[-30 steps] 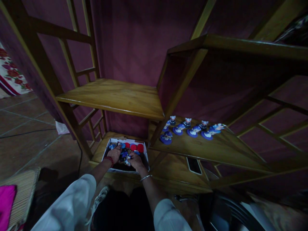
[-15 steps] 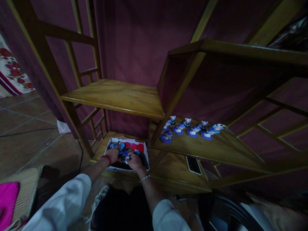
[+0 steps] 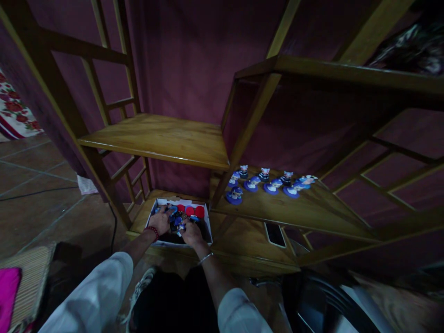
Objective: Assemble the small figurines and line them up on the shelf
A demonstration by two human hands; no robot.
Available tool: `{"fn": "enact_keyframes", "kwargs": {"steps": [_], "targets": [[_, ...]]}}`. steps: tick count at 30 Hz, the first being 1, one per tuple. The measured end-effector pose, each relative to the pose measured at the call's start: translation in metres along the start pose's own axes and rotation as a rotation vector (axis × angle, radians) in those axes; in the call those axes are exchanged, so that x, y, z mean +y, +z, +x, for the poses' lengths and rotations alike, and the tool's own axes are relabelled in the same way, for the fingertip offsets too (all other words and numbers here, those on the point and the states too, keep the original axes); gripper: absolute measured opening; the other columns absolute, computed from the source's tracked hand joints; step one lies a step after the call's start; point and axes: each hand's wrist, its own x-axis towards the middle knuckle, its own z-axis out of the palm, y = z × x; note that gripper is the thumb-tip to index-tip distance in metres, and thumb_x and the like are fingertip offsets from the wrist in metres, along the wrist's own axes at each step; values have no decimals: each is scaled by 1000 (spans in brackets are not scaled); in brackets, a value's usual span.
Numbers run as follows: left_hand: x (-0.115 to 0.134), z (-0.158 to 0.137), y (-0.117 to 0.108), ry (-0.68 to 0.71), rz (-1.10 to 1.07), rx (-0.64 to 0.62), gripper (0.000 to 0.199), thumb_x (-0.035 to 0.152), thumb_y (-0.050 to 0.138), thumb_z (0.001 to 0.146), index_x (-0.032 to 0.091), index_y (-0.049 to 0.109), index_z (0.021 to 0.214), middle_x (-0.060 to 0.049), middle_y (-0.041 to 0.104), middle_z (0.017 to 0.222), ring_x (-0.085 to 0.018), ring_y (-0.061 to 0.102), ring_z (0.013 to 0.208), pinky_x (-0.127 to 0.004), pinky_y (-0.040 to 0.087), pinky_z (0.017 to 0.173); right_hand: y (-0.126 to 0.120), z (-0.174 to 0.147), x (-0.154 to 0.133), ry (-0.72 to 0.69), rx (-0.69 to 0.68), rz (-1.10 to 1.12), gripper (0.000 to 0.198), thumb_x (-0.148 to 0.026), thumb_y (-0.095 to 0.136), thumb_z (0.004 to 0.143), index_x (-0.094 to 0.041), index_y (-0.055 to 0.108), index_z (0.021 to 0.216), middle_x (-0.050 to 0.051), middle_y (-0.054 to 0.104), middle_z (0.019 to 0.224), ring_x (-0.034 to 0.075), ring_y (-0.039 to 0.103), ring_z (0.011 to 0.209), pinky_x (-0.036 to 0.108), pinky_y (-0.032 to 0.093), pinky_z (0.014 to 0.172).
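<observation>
A white cardboard box (image 3: 207, 223) on the bottom shelf holds a jumble of small figurines (image 3: 177, 221) in blue, black and white, with round red bases (image 3: 190, 211) along its far side. Wearing a red bead bracelet, my left hand (image 3: 159, 222) reaches into the box's left part, its fingers apart over blue pieces. My right hand (image 3: 191, 233), with a silver bangle at the wrist, is in the middle of the box. Its fingers close around a small blue-and-white figurine (image 3: 182, 226), partly hidden by them.
Several figurines on purple bases (image 3: 272, 186) stand in rows on the wooden shelf (image 3: 305, 210) to the right. A phone-like dark slab (image 3: 275, 234) lies on the lower board. An upper-left shelf (image 3: 156, 138) overhangs the box. A black chair-like object (image 3: 322, 300) stands at lower right.
The view has shifted slightly, so the shelves sit further left. My left hand's fingers have spread over the figurines; my right hand stays in the middle of the box.
</observation>
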Motion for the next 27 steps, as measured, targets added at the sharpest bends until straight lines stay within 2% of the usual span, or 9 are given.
{"fn": "enact_keyframes", "kwargs": {"steps": [3,10,16,19,22,27], "targets": [[1,1,2,92,8,-50,50,14,42,70,27,44,118,-4,31,132,-21,42,112,-33,38,90,0,1,0,-7,-6,20,27,-23,48,73,-21,53,99,6,65,91,16,59,87,21,40,70],[-2,4,3,84,34,-159,58,9,40,68,26,39,123,-3,31,134,-21,35,118,-33,37,91,0,2,0,19,-17,22,28,-24,49,73,-21,53,100,6,64,95,17,58,90,22,40,73],[2,4,2,-59,24,-121,58,10,40,68,15,34,126,-13,27,134,-24,33,119,-35,37,90,-2,1,-2,27,-30,0,30,-24,47,75,-19,52,104,9,63,96,19,57,92,24,40,74],[4,5,2,-39,22,-106,53,9,40,68,15,40,121,-13,31,132,-24,32,119,-35,35,92,-3,-2,-5,37,-51,-31,30,-24,46,76,-20,51,105,9,63,94,19,58,90,25,41,72],[7,6,0,-45,24,-89,51,8,40,68,17,45,117,-12,38,127,-23,40,113,-33,37,90,-4,-4,-7,30,-59,-71,31,-25,46,76,-21,49,106,9,64,93,19,59,87,26,42,70],[15,8,-1,37,6,14,42,8,39,69,20,55,105,-6,45,121,-18,43,110,-29,36,91,-5,-6,-10,39,-71,-128,35,-22,48,74,-19,47,108,10,64,93,22,60,85,29,44,68]]}}
